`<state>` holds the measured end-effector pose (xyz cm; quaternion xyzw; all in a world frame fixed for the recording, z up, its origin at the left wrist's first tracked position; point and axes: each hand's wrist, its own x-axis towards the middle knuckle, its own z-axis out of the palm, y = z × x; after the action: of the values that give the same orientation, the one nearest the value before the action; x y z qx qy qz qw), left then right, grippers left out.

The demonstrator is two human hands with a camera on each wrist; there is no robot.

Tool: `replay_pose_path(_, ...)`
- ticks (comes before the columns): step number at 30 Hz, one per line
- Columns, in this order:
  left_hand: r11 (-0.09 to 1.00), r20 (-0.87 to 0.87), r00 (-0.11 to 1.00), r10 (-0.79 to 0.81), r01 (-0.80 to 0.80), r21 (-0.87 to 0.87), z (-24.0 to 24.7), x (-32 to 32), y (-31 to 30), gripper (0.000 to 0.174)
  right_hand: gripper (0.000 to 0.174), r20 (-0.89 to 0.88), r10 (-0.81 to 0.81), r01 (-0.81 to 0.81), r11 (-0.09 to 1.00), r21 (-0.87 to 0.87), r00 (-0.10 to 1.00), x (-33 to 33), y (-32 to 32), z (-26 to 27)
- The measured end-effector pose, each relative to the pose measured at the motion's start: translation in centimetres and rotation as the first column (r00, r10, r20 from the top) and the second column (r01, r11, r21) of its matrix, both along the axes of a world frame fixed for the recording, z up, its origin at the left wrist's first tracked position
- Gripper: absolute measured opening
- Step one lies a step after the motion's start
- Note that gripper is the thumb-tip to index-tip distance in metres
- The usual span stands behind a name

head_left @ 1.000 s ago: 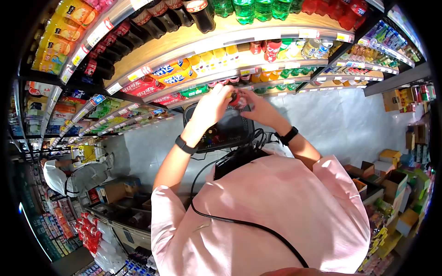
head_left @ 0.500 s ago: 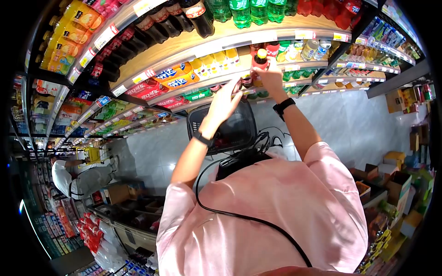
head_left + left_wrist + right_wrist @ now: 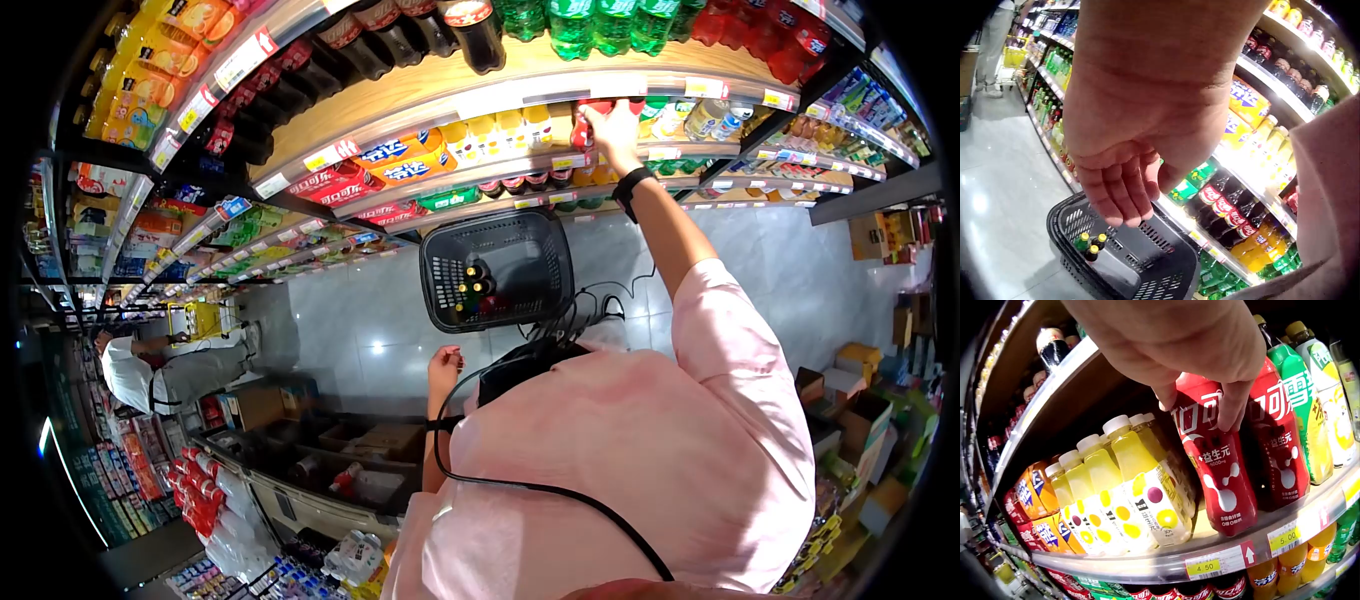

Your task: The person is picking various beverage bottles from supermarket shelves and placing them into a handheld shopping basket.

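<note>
Now, right hand: front red Coca-Cola bottle gripped round its upper part; grip narrow, thumb and fingers closed on opposite sides.
Left hand: nothing held; fingers loosely bent, hand hung low, apart from the basket.
Change: half a second ago a yellow-capped bottle was held in the right hand at the shelf and the left hand was raised close by. That bottle is no longer held, the left hand has been lowered, and a red bottle is now gripped instead.
Meaning: a fresh hold has been made at the shelf, as judged; no carrying is seen.
Bottle position: at the shelf's front edge, slightly tilted, second red Coca-Cola bottle just beside; whether its base is lifted cannot be told.
Basket: set below the shelves; bottles with yellow caps grouped inside, toward one side.
Count, red Coca-Cola bottles: two plainly seen, one gripped.
Count, white-capped yellow drinks: four in front, more partly hidden behind.
Count, Fanta packs: two, stacked.
Count, yellow caps in basket: three clear; any others not readable.
Count, baskets: one.
</note>
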<state>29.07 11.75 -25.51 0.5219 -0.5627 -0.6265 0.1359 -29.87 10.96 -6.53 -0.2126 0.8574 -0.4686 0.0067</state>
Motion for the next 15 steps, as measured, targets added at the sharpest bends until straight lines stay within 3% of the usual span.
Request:
replay_pose_path(1,0.999,-0.003,0.999,0.033,-0.032,0.035,-0.9,0.9,0.5,0.013,0.062,-0.041,-0.048,0.051,0.997,0.054,0.998,-0.4,-0.4,0.1)
replay_pose_path(3,0.995,-0.005,0.997,0.072,-0.071,0.077,-1.5,1.7,1.1,0.013,0.062,-0.106,-0.065,0.066,0.998,0.007,0.992,-1.0,-0.8,-0.1)
replay_pose_path(9,0.984,0.053,0.997,0.049,-0.058,0.170,-3.1,1.9,1.4,0.014,0.068,-0.049,0.061,-0.047,0.966,0.254,0.997,-0.2,-0.7,1.1)
replay_pose_path(11,0.978,0.112,0.993,0.026,-0.048,0.202,-3.4,1.7,1.2,0.017,0.072,-0.138,-0.030,0.056,0.980,0.191,0.990,0.2,-0.9,-0.1)
replay_pose_path(15,0.963,0.092,0.995,0.024,-0.047,0.264,-4.0,1.8,0.9,0.018,0.067,-0.157,-0.126,0.163,0.955,0.250,0.980,0.5,-1.7,-0.4)
